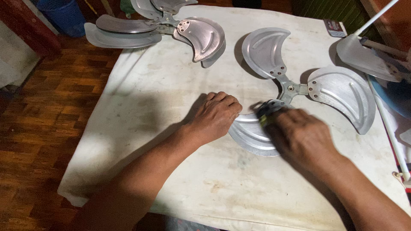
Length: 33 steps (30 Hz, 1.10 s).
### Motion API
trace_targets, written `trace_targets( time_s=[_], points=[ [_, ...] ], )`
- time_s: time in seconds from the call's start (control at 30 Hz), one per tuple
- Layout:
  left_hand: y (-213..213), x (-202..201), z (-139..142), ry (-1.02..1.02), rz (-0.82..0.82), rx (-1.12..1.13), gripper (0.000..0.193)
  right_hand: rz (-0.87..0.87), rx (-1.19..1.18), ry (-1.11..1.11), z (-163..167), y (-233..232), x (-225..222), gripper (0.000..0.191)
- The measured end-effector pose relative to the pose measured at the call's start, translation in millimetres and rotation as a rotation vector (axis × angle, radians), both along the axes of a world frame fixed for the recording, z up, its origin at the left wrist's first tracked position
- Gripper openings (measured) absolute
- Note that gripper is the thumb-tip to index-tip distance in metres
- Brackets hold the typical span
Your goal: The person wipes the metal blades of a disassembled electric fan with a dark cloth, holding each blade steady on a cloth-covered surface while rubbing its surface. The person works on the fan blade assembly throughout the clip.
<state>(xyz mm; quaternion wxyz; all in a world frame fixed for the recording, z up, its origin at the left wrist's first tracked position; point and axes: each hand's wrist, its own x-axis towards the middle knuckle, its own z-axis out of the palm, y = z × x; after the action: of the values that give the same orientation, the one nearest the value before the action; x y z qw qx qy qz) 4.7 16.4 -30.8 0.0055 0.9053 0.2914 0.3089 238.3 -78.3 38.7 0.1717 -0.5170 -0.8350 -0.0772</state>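
A three-bladed metal fan propeller (338, 92) lies flat on a white table (162, 90). My left hand (214, 115) rests with fingers curled on the table, touching the edge of the nearest blade (248, 134). My right hand (302, 137) lies over that same blade near the hub (290, 88), blurred by motion, and is closed on a small dark object (266, 110) with a yellowish part. What that object is cannot be made out.
A second metal propeller (188, 32) lies at the table's far left, partly overhanging the edge. More blades (364, 57), a white rod (391, 132) and a blue item sit at the right. A small card (334, 28) lies at the back. Wooden floor is on the left.
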Motion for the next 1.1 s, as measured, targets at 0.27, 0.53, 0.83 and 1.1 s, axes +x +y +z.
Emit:
trace_targets(
  time_s=[0.27, 0.53, 0.83, 1.1],
  points=[
    [-1.0, -2.4, 0.7, -0.011, -0.012, -0.033, 0.013, 0.268, -0.004, 0.113, -7.5, -12.0, -15.3, 0.029],
    [-1.8, -0.9, 2.4, 0.011, 0.010, -0.016, 0.013, -0.181, 0.111, -0.295, 4.6, -3.0, 4.0, 0.019],
    [-3.0, -3.2, 4.4, -0.008, -0.016, -0.056, 0.013, 0.211, 0.068, 0.034, -5.4, -17.8, -15.4, 0.020],
    [-1.3, -1.4, 1.0, 0.053, 0.028, -0.032, 0.016, -0.307, 0.092, -0.406, -12.3, -1.1, 13.0, 0.023]
  ],
)
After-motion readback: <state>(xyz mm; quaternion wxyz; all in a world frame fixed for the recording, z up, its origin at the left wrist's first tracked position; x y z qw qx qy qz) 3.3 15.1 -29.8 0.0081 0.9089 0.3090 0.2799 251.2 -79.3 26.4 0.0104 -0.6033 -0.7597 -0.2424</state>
